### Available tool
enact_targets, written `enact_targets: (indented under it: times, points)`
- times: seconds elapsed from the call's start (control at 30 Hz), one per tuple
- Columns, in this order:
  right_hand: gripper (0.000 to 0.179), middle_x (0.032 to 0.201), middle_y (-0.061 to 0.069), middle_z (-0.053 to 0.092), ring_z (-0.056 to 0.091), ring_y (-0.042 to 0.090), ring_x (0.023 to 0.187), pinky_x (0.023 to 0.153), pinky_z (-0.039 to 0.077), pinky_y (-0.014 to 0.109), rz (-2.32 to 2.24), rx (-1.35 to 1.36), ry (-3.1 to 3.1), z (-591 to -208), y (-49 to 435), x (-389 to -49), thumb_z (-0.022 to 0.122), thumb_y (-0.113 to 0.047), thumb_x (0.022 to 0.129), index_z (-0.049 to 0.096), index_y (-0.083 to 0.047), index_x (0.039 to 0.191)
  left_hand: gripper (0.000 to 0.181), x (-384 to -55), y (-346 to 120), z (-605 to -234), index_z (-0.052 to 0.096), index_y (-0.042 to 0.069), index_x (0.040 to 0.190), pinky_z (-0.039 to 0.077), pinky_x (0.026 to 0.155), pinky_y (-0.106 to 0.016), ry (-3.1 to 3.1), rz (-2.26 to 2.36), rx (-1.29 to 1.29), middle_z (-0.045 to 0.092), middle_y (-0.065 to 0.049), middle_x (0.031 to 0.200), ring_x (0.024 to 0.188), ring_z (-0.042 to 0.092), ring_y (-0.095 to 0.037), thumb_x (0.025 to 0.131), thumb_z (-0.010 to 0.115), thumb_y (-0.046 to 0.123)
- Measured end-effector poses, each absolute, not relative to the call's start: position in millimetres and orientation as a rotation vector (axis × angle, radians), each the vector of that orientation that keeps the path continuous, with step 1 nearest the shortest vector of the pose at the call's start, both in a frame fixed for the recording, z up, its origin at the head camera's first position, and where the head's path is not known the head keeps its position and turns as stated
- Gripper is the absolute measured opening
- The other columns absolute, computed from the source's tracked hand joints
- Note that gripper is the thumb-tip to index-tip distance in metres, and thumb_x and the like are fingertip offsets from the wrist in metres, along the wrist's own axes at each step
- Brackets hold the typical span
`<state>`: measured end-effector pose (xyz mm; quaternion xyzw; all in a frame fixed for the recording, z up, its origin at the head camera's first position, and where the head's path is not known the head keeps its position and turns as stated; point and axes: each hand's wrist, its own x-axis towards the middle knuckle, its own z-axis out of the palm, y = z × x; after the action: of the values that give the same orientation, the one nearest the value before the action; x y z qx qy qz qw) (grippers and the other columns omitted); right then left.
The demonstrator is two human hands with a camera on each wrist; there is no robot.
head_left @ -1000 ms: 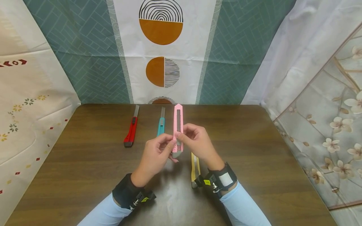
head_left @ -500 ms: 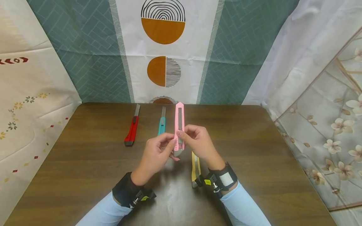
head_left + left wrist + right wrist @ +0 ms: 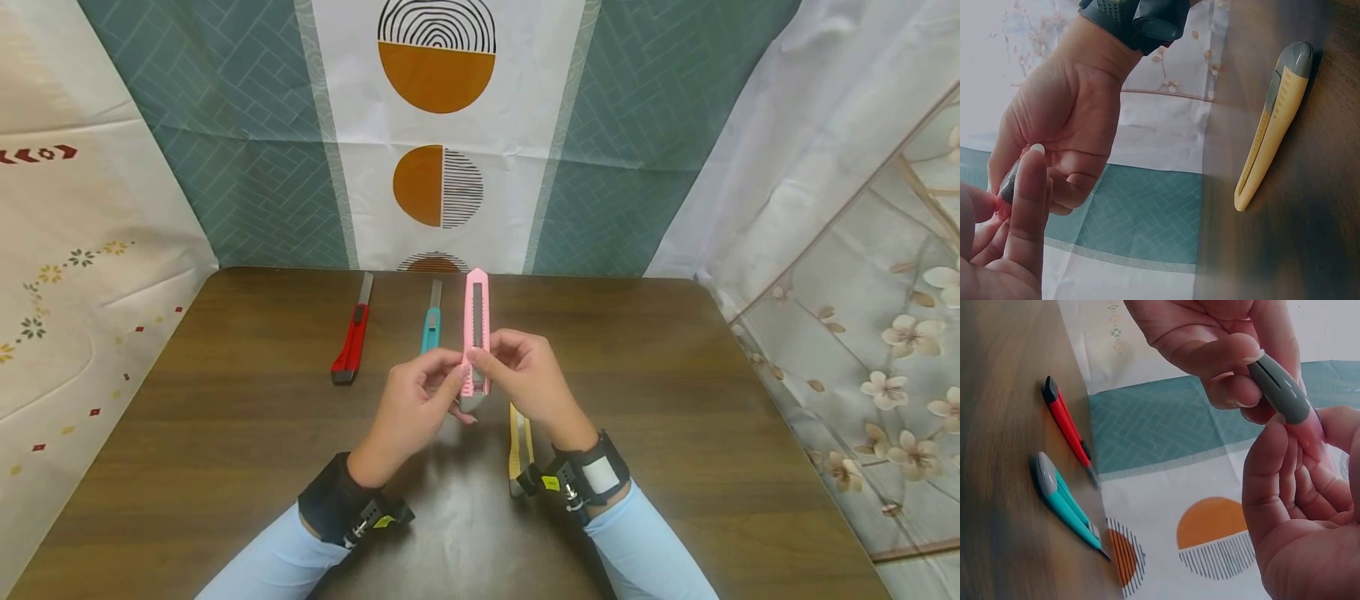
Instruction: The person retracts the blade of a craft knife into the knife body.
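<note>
Both hands hold a pink utility knife (image 3: 476,312) upright above the table, its pointed end away from the person. My left hand (image 3: 412,404) pinches the lower left side near the grey end cap (image 3: 1282,394). From the right, my right hand (image 3: 536,383) pinches the body, with the thumb lying on the slider track. No blade shows past the pink tip. Beneath the right wrist lies a yellow utility knife (image 3: 1272,128), partly hidden in the head view. Behind the left fingers is a teal utility knife (image 3: 431,325), its blade out.
A red utility knife (image 3: 351,346) with its blade out lies on the left of the brown wooden table (image 3: 225,467). Patterned cloth (image 3: 255,167) hangs at the back edge, and more cloth hangs on both sides.
The hands and the pink knife keep nearly the same pose. The view has shifted slightly, so the table things appear a little higher and further right.
</note>
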<state>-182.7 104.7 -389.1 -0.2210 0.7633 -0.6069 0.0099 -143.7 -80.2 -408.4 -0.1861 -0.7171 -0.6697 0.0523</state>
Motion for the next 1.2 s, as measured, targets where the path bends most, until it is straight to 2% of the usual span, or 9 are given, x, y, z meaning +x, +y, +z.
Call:
enact_targets:
  times: [0.3, 0.5, 0.77, 1.0, 1.2]
  points:
    - [0.01, 0.087, 0.008, 0.074, 0.062, 0.022, 0.073, 0.059, 0.053, 0.028, -1.907, -0.695, 2.367, -389.9, 104.3, -183.2, 0.074, -0.019, 0.096, 0.074, -0.009, 0.096, 0.021, -143.9, -79.5, -407.9, 0.068, 0.001, 0.118, 0.064, 0.056, -0.037, -2.15, -2.052, -0.575, 0.074, -0.018, 0.097, 0.071, 0.074, -0.03, 0.099, 0.068, 0.01]
    - [0.01, 0.091, 0.008, 0.074, 0.063, 0.022, 0.075, 0.062, 0.055, 0.026, -1.893, -0.707, 2.359, -391.7, 104.2, -183.8, 0.075, -0.017, 0.095, 0.074, -0.008, 0.099, 0.023, -143.1, -81.6, -406.6, 0.069, 0.003, 0.12, 0.064, 0.057, -0.036, -2.179, -2.023, -0.549, 0.074, -0.017, 0.096, 0.069, 0.073, -0.018, 0.099, 0.068, 0.012]
    - [0.01, 0.09, 0.009, 0.074, 0.063, 0.022, 0.075, 0.062, 0.056, 0.031, -1.893, -0.69, 2.362, -390.3, 104.2, -183.6, 0.075, -0.017, 0.095, 0.074, -0.007, 0.097, 0.023, -143.6, -81.5, -405.0, 0.069, 0.002, 0.12, 0.064, 0.057, -0.036, -2.176, -2.028, -0.55, 0.073, -0.017, 0.095, 0.069, 0.073, -0.025, 0.099, 0.069, 0.012]
    - [0.011, 0.09, 0.011, 0.072, 0.064, 0.022, 0.074, 0.063, 0.057, 0.025, -1.898, -0.685, 2.338, -390.0, 104.4, -184.2, 0.076, -0.014, 0.094, 0.073, -0.005, 0.099, 0.025, -145.0, -81.6, -407.4, 0.069, 0.002, 0.12, 0.064, 0.058, -0.035, -2.18, -2.019, -0.533, 0.072, -0.016, 0.094, 0.068, 0.072, -0.017, 0.098, 0.07, 0.012]
    - [0.011, 0.09, 0.011, 0.073, 0.064, 0.021, 0.075, 0.065, 0.058, 0.025, -1.897, -0.673, 2.341, -389.6, 103.3, -184.5, 0.075, -0.014, 0.094, 0.073, -0.005, 0.099, 0.025, -145.1, -81.5, -405.9, 0.069, 0.003, 0.121, 0.064, 0.058, -0.036, -2.177, -2.038, -0.53, 0.073, -0.016, 0.095, 0.069, 0.072, -0.018, 0.098, 0.07, 0.012]
